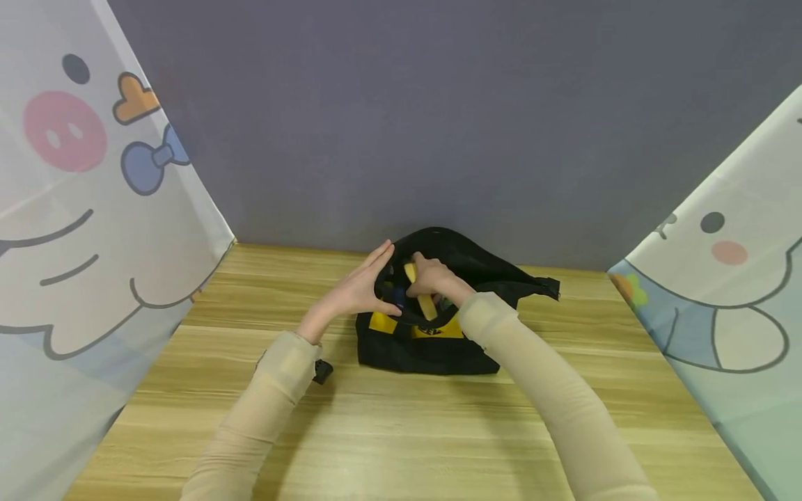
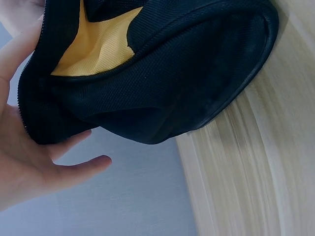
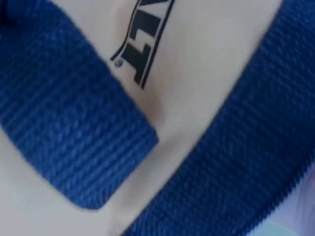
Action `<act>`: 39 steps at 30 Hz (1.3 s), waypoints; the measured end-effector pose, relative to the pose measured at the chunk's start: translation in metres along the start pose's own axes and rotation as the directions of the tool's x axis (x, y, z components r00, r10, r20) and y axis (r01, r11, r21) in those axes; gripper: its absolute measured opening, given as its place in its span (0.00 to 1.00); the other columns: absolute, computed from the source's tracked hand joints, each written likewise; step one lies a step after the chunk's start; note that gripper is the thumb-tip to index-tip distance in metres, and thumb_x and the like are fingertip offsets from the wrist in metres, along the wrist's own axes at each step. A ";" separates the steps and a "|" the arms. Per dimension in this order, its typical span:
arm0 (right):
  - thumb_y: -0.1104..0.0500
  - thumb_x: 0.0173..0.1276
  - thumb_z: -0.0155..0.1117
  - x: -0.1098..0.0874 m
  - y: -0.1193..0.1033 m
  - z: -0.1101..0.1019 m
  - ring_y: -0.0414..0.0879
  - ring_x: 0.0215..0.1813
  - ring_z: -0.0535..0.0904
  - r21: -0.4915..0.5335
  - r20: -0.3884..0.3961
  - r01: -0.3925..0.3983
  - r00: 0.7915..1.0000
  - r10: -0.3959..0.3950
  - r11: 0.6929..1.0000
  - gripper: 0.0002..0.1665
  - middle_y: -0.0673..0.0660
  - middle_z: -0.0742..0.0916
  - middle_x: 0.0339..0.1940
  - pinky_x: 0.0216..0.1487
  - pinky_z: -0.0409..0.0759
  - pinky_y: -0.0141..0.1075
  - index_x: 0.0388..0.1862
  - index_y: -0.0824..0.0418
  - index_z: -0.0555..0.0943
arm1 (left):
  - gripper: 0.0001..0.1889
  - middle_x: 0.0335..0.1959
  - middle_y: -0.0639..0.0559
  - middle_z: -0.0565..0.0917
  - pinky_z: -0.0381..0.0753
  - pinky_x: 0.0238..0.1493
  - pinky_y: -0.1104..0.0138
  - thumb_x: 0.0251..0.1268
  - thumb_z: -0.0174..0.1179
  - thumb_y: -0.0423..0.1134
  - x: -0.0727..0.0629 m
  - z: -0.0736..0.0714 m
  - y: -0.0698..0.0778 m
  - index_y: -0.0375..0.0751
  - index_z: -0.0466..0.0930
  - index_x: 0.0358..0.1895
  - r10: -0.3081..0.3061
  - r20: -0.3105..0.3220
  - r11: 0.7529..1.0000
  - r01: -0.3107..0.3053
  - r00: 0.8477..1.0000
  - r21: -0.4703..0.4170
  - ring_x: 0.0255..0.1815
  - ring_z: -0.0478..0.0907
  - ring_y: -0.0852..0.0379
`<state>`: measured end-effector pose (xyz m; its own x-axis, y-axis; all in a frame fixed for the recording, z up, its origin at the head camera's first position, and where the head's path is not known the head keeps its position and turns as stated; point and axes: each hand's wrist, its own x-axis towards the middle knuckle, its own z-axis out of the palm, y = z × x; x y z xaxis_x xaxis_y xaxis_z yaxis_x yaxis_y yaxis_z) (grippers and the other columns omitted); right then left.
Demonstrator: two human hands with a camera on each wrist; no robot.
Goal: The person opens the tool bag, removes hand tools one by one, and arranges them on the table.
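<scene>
A black tool bag with yellow front panels stands on the table, its zippered mouth wide. My left hand spreads its thumb and straight fingers across the left end of the mouth. In the left wrist view the zipper edge runs along that hand's fingers. Reaching into the mouth, my right hand grips a yellow bar-shaped tool, whose ends show on both sides of the fingers. A dark blue item lies inside the bag by the left thumb. The right wrist view shows only the bag's lettered panel and dark strap.
The wooden table extends around the bag. Behind it rises a grey partition. Cartoon-printed cloths hang at left and right. The bag's zipper end sticks out to the right.
</scene>
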<state>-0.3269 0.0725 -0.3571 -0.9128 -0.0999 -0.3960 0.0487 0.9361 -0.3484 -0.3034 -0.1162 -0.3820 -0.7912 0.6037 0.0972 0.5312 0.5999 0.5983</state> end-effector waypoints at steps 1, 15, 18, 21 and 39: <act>0.55 0.64 0.69 -0.001 0.001 -0.002 0.52 0.39 0.84 0.006 -0.010 0.007 1.000 -0.007 1.000 0.51 0.65 0.78 0.54 0.35 0.88 0.39 0.79 0.55 0.52 | 0.65 0.84 0.49 0.35 0.63 0.75 0.44 0.50 0.77 0.51 0.000 0.000 0.000 0.43 0.35 0.81 -0.003 0.002 1.000 0.003 1.000 0.000 0.83 0.47 0.42; 0.56 0.64 0.69 -0.028 -0.005 -0.019 0.52 0.41 0.84 0.023 -0.050 0.061 0.997 -0.060 0.998 0.51 0.65 0.78 0.53 0.31 0.87 0.37 0.80 0.49 0.51 | 0.66 0.83 0.50 0.31 0.60 0.76 0.44 0.50 0.76 0.52 -0.001 -0.004 -0.002 0.42 0.32 0.81 -0.028 0.032 1.000 0.028 0.999 0.008 0.83 0.42 0.42; 0.58 0.63 0.69 -0.033 -0.005 -0.024 0.54 0.42 0.85 0.043 -0.083 0.071 0.994 -0.068 0.997 0.52 0.66 0.78 0.54 0.37 0.88 0.42 0.80 0.49 0.51 | 0.66 0.83 0.49 0.31 0.60 0.76 0.44 0.50 0.76 0.52 -0.001 -0.004 0.000 0.42 0.32 0.81 -0.028 0.030 1.000 0.028 0.999 0.008 0.83 0.43 0.42; 0.58 0.63 0.70 -0.037 -0.003 -0.028 0.56 0.43 0.86 0.056 -0.102 0.077 0.992 -0.071 0.995 0.52 0.66 0.78 0.56 0.42 0.88 0.45 0.80 0.50 0.51 | 0.66 0.84 0.49 0.31 0.59 0.76 0.44 0.50 0.76 0.51 0.000 -0.004 0.002 0.42 0.33 0.81 -0.030 0.031 1.000 0.030 0.999 0.006 0.83 0.42 0.43; 0.57 0.64 0.70 -0.055 -0.001 -0.050 0.58 0.46 0.85 0.086 -0.173 0.125 0.979 -0.109 0.988 0.53 0.68 0.76 0.59 0.39 0.88 0.43 0.80 0.51 0.50 | 0.66 0.83 0.49 0.30 0.57 0.78 0.45 0.51 0.76 0.51 0.000 -0.003 0.001 0.43 0.31 0.81 -0.021 0.040 1.000 0.022 0.999 -0.013 0.84 0.39 0.43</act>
<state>-0.2973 0.0944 -0.2924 -0.9690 -0.1414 -0.2024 -0.0314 0.8837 -0.4670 -0.3039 -0.1176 -0.3792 -0.7896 0.6114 0.0524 0.5097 0.6059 0.6108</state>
